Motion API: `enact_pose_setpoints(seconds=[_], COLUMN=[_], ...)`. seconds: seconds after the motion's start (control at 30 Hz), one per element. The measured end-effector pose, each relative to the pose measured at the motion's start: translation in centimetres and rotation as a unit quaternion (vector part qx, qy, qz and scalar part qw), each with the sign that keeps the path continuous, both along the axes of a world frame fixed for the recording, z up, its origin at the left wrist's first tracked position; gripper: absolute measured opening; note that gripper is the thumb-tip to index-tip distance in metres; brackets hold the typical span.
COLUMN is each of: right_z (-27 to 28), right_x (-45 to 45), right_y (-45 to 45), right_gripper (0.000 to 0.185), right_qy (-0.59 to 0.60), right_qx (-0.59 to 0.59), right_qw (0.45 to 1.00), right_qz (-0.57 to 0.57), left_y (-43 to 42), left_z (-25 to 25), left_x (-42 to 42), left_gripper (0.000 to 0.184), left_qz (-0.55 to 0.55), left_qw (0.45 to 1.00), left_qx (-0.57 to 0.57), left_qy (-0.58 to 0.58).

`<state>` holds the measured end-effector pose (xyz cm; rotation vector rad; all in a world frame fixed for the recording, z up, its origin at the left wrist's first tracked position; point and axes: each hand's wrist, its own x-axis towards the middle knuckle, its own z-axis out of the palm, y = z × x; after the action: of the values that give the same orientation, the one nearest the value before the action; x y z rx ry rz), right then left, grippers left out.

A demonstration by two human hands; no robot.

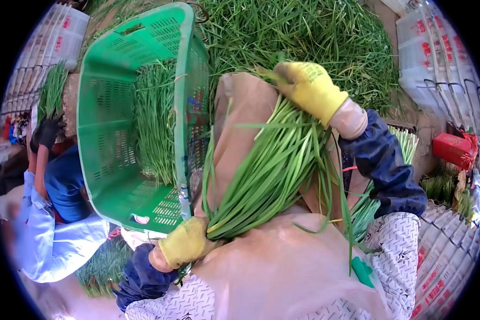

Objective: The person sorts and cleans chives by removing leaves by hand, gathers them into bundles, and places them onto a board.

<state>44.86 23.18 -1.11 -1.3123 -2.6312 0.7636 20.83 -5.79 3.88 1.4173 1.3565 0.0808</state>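
Biggest in my view, the green plastic basket [98,138] fills 10 o'clock, tipped toward me on its side, a thick layer of garlic chives [154,122] lying in it. Up at 1 o'clock spreads the heap of loose green leaves [314,42], right behind the work! Down between 5 and 6, a translucent plastic sheet [282,266] covers the lap I'm watching over. And dead centre, here's the main item: the long-leaved chive bunch [272,170], slanting from 1 o'clock toward 7, over a brown covering [245,114] and the sheet's upper edge. Out at 2 o'clock I have a white stack with red lettering [429,53]; between 8 and 9 sits a co-worker [64,240] in a pale blue shirt, one dark glove against more greens. Now my hands, both yellow-gloved! At 1 o'clock the right hand [312,90] arches over the bunch's top end, fingers closed on some thin leaf blades [266,73]. At 7 the left hand [184,242] is at the bunch's lower end, just beside the basket; whether it grips, I can't tell. Smallest, a red carton [453,149] at 3 o'clock.
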Motion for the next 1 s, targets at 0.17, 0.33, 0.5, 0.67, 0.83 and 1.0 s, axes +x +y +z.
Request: enact_pose_setpoints(seconds=[0.17,0.33,0.5,0.67,0.83,1.0], right_z=[-0.3,9.3,6.8,6.9,1.6,-1.8], right_x=[2.8,-2.7,-1.0,5.0,15.0,17.1], right_y=[6.9,-4.5,-4.9,-3.3,-2.7,-6.4], right_gripper=[0.047,0.059,0.063,0.051,0.059,0.054], right_qy=[-0.257,0.087,0.105,0.092,0.461,0.424], right_qx=[0.191,-0.224,-0.307,-0.424,-0.374,-0.462], right_qw=[0.938,0.934,0.912,0.896,0.804,0.767], right_qz=[-0.135,0.264,0.249,0.098,0.030,-0.135], left_y=[0.6,4.0,9.0,15.1,16.6,16.5], left_z=[0.5,3.6,9.8,18.9,23.8,19.5], left_x=[0.3,-0.2,-1.8,1.0,5.6,8.7], left_gripper=[0.046,0.042,0.022,0.028,0.048,0.055], left_qz=[0.046,-0.056,-0.145,-0.169,0.012,-0.128], left_qw=[0.998,0.986,0.969,0.911,0.932,0.766], left_qx=[-0.047,-0.102,0.134,0.202,0.297,0.407], left_qy=[-0.008,0.116,0.149,0.318,0.206,0.481])
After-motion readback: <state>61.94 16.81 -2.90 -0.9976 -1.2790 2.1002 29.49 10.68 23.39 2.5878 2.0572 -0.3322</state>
